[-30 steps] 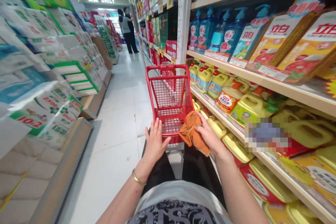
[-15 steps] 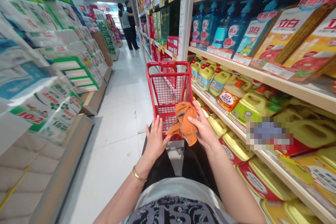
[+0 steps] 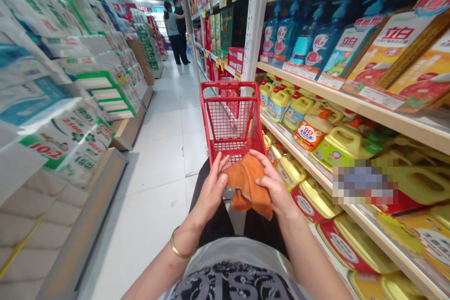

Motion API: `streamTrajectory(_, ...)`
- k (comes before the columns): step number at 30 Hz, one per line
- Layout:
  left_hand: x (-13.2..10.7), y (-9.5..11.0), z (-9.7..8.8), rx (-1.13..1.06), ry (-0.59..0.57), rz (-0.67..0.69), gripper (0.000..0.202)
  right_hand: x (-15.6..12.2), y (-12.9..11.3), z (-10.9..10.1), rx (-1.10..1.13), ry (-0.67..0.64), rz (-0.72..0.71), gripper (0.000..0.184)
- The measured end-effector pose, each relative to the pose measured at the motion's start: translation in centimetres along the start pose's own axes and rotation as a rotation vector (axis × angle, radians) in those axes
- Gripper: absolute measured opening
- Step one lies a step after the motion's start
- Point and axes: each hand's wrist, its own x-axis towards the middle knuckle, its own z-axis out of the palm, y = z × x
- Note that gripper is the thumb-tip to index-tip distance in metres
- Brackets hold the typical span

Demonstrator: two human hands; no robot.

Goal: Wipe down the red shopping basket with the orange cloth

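An orange cloth with a thin grey edge hangs loosely folded between my two hands, in front of my lap. My right hand grips its right side, thumb on the near face and fingers behind. At the left edge, my left hand has its thumb and fingers closed on the cloth; the fingertips are partly hidden behind it. Just beyond the cloth stands a red shopping cart, whose mesh basket shows nothing inside where I can see. A gold bangle circles my left wrist.
Shelves on the right hold blue pump bottles above and yellow jugs below. The shelf edge runs close to my right arm. Tissue packs are stacked at left. A tiled aisle leads to two people.
My left hand has come from lying open beside the cloth to closing on its left edge. The cloth is lower, nearer to me and more spread out.
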Motion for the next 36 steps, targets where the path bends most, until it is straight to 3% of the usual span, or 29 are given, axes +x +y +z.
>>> streamTrajectory(3, -0.2, 0.8, 0.9, -0.128, 0.004, -0.192, 0.09, -0.4, -0.1, 0.5, 0.014, -0.045, -0.018, 0.087)
streamTrajectory(6, -0.3, 1.3, 1.2, -0.238, 0.013, -0.29, 0.071, -0.4, 0.2, 0.4, 0.033, -0.032, 0.005, 0.081)
streamTrajectory(9, 0.0, 1.7, 0.9, -0.244, 0.143, -0.314, 0.051, -0.1, 0.7, -0.3, -0.044, 0.045, 0.023, 0.068)
streamTrajectory(12, 0.5, 2.7, 0.2, -0.284, 0.228, -0.317, 0.046, 0.3, 1.2, -1.5, -0.291, 0.132, -0.054, 0.059)
streamTrajectory(16, 1.3, 4.5, -1.1, -0.312, 0.258, -0.313, 0.046, 0.6, 1.5, -3.6, -0.717, 0.255, -0.137, 0.052)
streamTrajectory(19, 1.6, 5.2, -2.7, -0.173, 0.171, -0.279, 0.05, 0.3, 1.0, -5.1, -0.904, 0.167, -0.095, 0.029)
streamTrajectory(21, 1.7, 5.2, -4.2, 0.012, 0.124, -0.229, 0.053, -0.1, 0.6, -5.7, -0.831, 0.073, -0.047, 0.029)
streamTrajectory(24, 1.9, 4.8, -6.2, 0.271, 0.123, -0.157, 0.053, -0.7, -0.1, -6.1, -0.484, 0.005, 0.046, 0.033)
streamTrajectory(28, 2.1, 4.3, -7.1, 0.193, 0.073, -0.263, 0.059, -0.3, -0.5, -5.2, -0.197, 0.101, 0.111, 0.042)
streamTrajectory(32, 1.8, 4.5, -4.7, -0.044, 0.113, -0.34, 0.056, 0.1, 0.0, -2.1, -0.156, 0.288, -0.011, 0.044)
streamTrajectory(34, 1.4, 4.6, -2.8, -0.187, 0.138, -0.345, 0.054, -0.5, 0.2, 0.0, -0.153, 0.178, -0.028, 0.048)
streamTrajectory(36, 0.9, 4.5, -1.0, -0.367, 0.105, -0.414, 0.057, -1.4, 0.4, 1.8, -0.171, -0.112, -0.005, 0.064)
